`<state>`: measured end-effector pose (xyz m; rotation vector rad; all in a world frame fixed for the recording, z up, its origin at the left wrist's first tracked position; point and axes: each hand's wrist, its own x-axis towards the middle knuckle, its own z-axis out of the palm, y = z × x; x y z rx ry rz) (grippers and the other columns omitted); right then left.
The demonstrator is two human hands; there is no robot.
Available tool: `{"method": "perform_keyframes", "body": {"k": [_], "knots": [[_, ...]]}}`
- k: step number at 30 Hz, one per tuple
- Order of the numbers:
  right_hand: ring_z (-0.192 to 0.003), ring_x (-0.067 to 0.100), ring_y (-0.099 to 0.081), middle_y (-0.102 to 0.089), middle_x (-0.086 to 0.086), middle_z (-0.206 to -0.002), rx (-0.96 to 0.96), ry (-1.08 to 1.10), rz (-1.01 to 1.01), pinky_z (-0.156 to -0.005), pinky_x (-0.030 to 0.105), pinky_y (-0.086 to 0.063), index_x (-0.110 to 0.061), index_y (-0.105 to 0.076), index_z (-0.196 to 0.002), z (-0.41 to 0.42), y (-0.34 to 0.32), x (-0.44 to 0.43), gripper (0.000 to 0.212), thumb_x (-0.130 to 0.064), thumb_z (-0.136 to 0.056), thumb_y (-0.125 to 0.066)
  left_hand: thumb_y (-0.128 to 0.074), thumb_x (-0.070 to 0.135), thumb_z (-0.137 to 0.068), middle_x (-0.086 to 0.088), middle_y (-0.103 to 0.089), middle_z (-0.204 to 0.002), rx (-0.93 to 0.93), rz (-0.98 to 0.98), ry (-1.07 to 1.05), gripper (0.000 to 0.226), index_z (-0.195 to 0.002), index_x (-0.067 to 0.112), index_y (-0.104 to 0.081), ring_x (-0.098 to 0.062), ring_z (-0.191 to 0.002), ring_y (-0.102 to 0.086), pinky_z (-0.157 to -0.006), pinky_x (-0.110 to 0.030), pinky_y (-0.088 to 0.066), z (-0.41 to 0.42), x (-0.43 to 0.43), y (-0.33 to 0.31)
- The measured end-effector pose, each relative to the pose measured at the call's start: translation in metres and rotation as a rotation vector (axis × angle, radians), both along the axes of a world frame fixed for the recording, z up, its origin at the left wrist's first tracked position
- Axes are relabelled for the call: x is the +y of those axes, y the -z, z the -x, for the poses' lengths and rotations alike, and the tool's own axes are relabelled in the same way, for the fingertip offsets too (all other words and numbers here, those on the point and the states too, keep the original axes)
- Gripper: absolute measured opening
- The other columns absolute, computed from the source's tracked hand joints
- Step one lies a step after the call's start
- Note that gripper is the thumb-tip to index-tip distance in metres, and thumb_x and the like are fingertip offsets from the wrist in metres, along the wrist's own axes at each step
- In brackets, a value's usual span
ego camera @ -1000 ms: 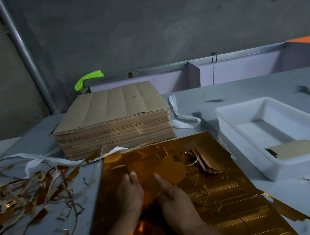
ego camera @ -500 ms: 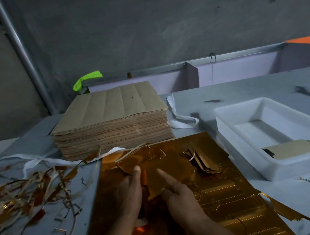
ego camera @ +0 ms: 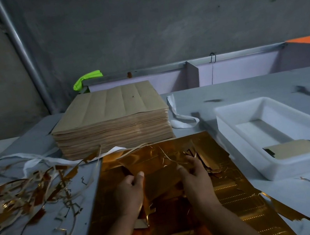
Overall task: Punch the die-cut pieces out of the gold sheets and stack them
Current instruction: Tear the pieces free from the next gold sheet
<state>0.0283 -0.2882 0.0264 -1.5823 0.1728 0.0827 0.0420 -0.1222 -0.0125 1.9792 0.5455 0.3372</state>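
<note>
Although the light is dim and the wide lens bends the edges, the grey table (ego camera: 248,89) can be read across most of the view, with both of its ends cut off by the frame. On its near side lies the gold sheet (ego camera: 235,196), glossy and creased; its near edge runs out of the bottom of the picture and both forearms hide its middle, so how many layers lie there cannot be told. Behind it, touching its far edge or nearly so, stands a thick stack of brown sheets (ego camera: 110,124). To the right sits a white tray (ego camera: 282,170), its far right corner cut off, and to the left a tangle of gold scrap strips (ego camera: 19,193) spreads past the frame's edge. Over the far part of the sheet both hands hold one die-cut piece (ego camera: 156,158) raised and tilted; its outline blurs into the reflections beneath it, and loose gold flaps just right of it are too jumbled to separate. The left hand (ego camera: 130,193) grasps the piece's left edge, thumb on top and fingers curled under, out of sight. The right hand (ego camera: 196,178) grasps the right edge, with its fingertips hidden behind the foil. One punched piece (ego camera: 290,149) lies flat on the tray's floor, dull side up. A white strap (ego camera: 181,121) loops beside the stack.
</note>
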Motion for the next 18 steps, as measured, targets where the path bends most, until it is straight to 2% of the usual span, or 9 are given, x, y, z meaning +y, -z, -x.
{"method": "perform_keyframes", "body": {"k": [2, 4, 9, 14, 18], "knots": [[-0.088, 0.023, -0.069, -0.065, 0.001, -0.105, 0.015, 0.016, 0.004, -0.080, 0.045, -0.061, -0.032, -0.055, -0.118, -0.005, -0.003, -0.005, 0.018, -0.031, -0.100, -0.052, -0.053, 0.039, -0.098, -0.005, -0.059, -0.070, -0.009, 0.010, 0.004, 0.029, -0.083, 0.016, -0.062, -0.019, -0.063, -0.057, -0.058, -0.029, -0.043, 0.001, -0.001, 0.000], [-0.088, 0.029, -0.070, -0.068, 0.006, -0.098, 0.016, 0.014, 0.000, -0.082, 0.050, -0.060, -0.026, -0.062, -0.108, -0.007, -0.004, -0.007, 0.014, -0.030, -0.101, -0.051, -0.053, 0.038, -0.098, -0.003, -0.057, -0.068, -0.017, 0.018, 0.010, 0.029, -0.082, 0.016, -0.062, -0.017, -0.061, -0.055, -0.056, -0.027, -0.042, 0.002, -0.001, 0.000], [-0.074, 0.023, -0.060, -0.066, 0.007, -0.091, 0.037, -0.022, 0.022, -0.063, 0.035, -0.050, -0.019, -0.063, -0.095, -0.011, -0.005, -0.011, 0.013, -0.023, -0.100, -0.052, -0.053, 0.037, -0.098, -0.002, -0.052, -0.065, -0.029, 0.050, 0.034, 0.029, -0.081, 0.015, -0.061, -0.017, -0.059, -0.053, -0.057, -0.028, -0.041, 0.004, -0.001, -0.002], [-0.074, 0.021, -0.053, -0.059, 0.006, -0.088, 0.055, -0.073, 0.087, -0.062, 0.032, -0.042, -0.016, -0.059, -0.090, -0.015, -0.003, -0.017, 0.013, -0.014, -0.098, -0.049, -0.052, 0.040, -0.098, -0.001, -0.050, -0.065, -0.026, 0.079, 0.028, 0.032, -0.080, 0.014, -0.059, -0.015, -0.059, -0.050, -0.054, -0.025, -0.037, 0.005, -0.002, -0.004], [-0.071, 0.020, -0.051, -0.057, 0.005, -0.082, -0.002, -0.053, 0.026, -0.058, 0.030, -0.042, -0.015, -0.058, -0.087, -0.014, -0.012, -0.026, 0.017, -0.012, -0.099, -0.047, -0.046, 0.044, -0.100, -0.003, -0.058, -0.072, -0.052, 0.099, -0.011, 0.036, -0.083, 0.016, -0.061, -0.016, -0.064, -0.054, -0.056, -0.027, -0.038, 0.003, -0.004, -0.006]]}}
